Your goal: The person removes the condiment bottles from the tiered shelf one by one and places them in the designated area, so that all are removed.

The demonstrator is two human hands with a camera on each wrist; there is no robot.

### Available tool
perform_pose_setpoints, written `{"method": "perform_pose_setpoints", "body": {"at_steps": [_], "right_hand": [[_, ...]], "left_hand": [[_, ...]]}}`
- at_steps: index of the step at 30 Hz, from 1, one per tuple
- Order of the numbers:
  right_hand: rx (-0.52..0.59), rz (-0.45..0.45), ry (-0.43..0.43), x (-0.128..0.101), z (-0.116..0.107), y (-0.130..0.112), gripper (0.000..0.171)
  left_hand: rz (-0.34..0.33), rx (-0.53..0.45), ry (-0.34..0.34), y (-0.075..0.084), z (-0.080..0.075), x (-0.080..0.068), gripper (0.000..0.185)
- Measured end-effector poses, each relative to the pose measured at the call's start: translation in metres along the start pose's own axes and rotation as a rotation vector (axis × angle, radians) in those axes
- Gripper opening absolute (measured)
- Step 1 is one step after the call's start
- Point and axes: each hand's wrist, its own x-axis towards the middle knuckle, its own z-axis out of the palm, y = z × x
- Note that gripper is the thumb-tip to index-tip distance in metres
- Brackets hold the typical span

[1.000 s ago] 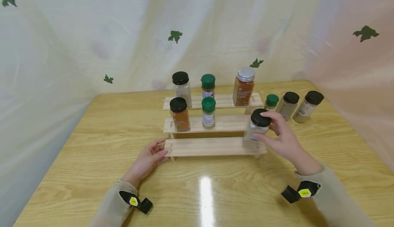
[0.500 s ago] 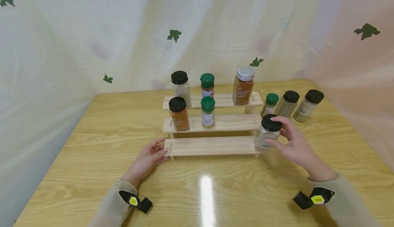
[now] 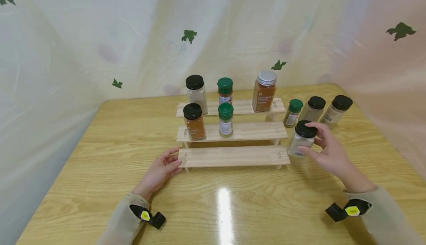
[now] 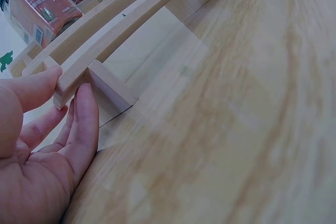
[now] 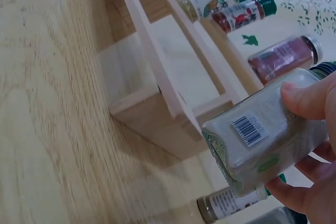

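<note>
My right hand (image 3: pixel 331 154) grips a clear spice jar (image 3: pixel 301 141) with a black lid and pale contents, just right of a three-tier wooden rack (image 3: pixel 233 156). In the right wrist view the jar (image 5: pixel 257 129) is tilted, its barcode label showing, with thumb and fingers on opposite sides. My left hand (image 3: pixel 159 171) pinches the left end of the rack's lowest shelf; in the left wrist view the thumb lies on top of the board (image 4: pixel 79 72) and fingers sit beneath. The middle shelf bears an orange-brown pepper jar (image 3: pixel 195 125) and a green-capped jar (image 3: pixel 226 121).
On the top shelf stand a black-lidded jar (image 3: pixel 197 95), a green-capped jar (image 3: pixel 225 89) and a silver-lidded red pepper jar (image 3: pixel 264 93). Right of the rack, on the table, are a small green-capped jar (image 3: pixel 293 114) and two black-lidded jars, one leaning (image 3: pixel 336 110). A patterned curtain (image 3: pixel 149 45) hangs behind.
My right hand has carried the black-lidded jar rightward, from over the right end of the lowest shelf to beside the rack. My left hand has kept its hold on the shelf.
</note>
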Motion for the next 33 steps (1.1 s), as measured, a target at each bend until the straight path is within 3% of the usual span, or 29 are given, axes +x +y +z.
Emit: {"method": "perform_pose_setpoints", "body": {"at_steps": [15, 33], "right_hand": [[-0.141, 0.177, -0.041, 0.01, -0.008, 0.025, 0.064], [-0.1, 0.168, -0.054, 0.028, -0.004, 0.046, 0.062]], "left_hand": [[0.004, -0.001, 0.001, 0.0, 0.001, 0.001, 0.056], [-0.004, -0.008, 0.002, 0.001, 0.001, 0.0, 0.055]]}}
